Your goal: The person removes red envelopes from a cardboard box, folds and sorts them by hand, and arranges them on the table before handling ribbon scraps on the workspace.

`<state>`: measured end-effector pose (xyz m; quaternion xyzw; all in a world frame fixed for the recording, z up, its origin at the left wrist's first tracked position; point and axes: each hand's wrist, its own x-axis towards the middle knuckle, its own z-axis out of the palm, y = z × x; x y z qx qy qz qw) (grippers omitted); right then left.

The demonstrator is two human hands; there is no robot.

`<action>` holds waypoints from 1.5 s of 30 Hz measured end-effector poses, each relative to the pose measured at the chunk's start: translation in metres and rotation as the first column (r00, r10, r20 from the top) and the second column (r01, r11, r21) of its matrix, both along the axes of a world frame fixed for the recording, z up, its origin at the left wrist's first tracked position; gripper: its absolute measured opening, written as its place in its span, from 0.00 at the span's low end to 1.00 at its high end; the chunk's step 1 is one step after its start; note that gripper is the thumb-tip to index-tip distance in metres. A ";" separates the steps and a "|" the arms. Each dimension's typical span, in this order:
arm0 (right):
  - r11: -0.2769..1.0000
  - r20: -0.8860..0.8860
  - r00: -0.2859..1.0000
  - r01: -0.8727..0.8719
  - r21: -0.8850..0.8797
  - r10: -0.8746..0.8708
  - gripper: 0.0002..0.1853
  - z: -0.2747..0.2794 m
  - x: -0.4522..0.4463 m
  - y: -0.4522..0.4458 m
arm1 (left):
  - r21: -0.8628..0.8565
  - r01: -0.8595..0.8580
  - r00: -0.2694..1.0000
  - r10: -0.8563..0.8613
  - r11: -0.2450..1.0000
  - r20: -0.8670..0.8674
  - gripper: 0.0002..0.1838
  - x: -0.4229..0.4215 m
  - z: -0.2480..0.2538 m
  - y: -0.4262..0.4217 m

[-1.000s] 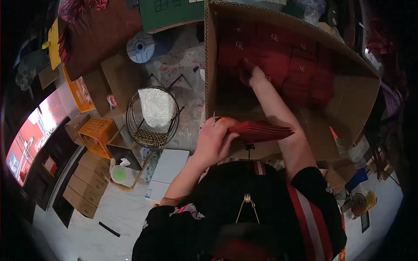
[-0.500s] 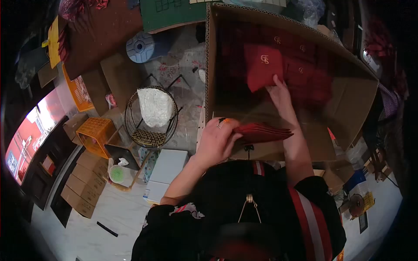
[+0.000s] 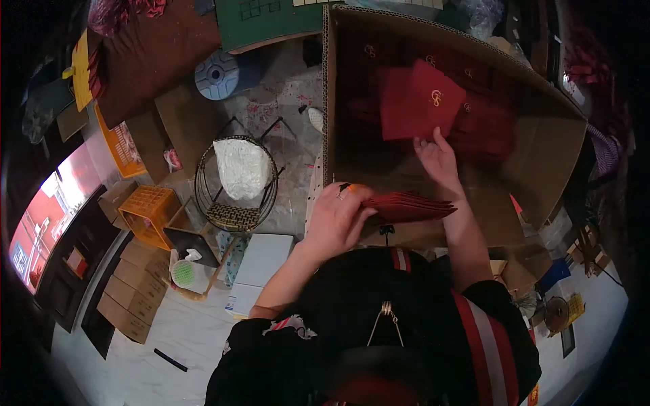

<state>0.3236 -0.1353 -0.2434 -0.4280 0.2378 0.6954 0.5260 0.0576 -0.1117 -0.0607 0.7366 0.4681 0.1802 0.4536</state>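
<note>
My left hand [image 3: 342, 218] is closed on the end of a stack of flat red pouches [image 3: 409, 206], held in front of my chest near the box's near edge. Inside the big cardboard box [image 3: 552, 159], my right hand [image 3: 439, 160] pinches the lower edge of a red pouch [image 3: 433, 101] with a gold monogram. A second red piece shows behind it; whether my right hand holds that too, I cannot tell. More red pouches [image 3: 484, 139] with the same gold mark lie in rows within the box.
A round wire-frame chair [image 3: 233, 215] bearing a white wrapped bundle [image 3: 241, 168] stands left of the box. Farther left are an orange crate [image 3: 149, 206] and stacked cartons [image 3: 132, 291]. A pale box [image 3: 264, 260] sits by my left forearm, and a blue stool [image 3: 218, 74] stands behind.
My right hand has shifted slightly right and down in the box, and the pouch in it has turned and moved right. My left hand and its stack stay nearly still.
</note>
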 end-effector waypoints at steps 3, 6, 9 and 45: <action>0.998 -0.014 0.999 0.042 0.042 -0.041 0.31 -0.012 -0.035 0.038 | 0.014 -0.002 1.000 0.002 1.000 -0.005 0.15 0.001 0.004 0.000; 0.993 -0.103 0.988 0.116 -0.017 -0.118 0.30 -0.039 -0.068 0.072 | 0.015 0.010 1.000 -0.010 1.000 0.011 0.15 0.000 0.004 0.000; 0.986 -0.048 0.993 0.104 -0.127 -0.111 0.24 -0.043 -0.092 0.099 | 0.019 -0.004 1.000 0.003 1.000 0.011 0.16 -0.003 0.006 0.002; 0.178 0.442 0.431 -0.844 0.506 0.787 0.27 0.203 -0.040 -0.044 | -0.678 -0.254 0.820 0.525 0.690 0.227 0.37 -0.065 0.056 -0.046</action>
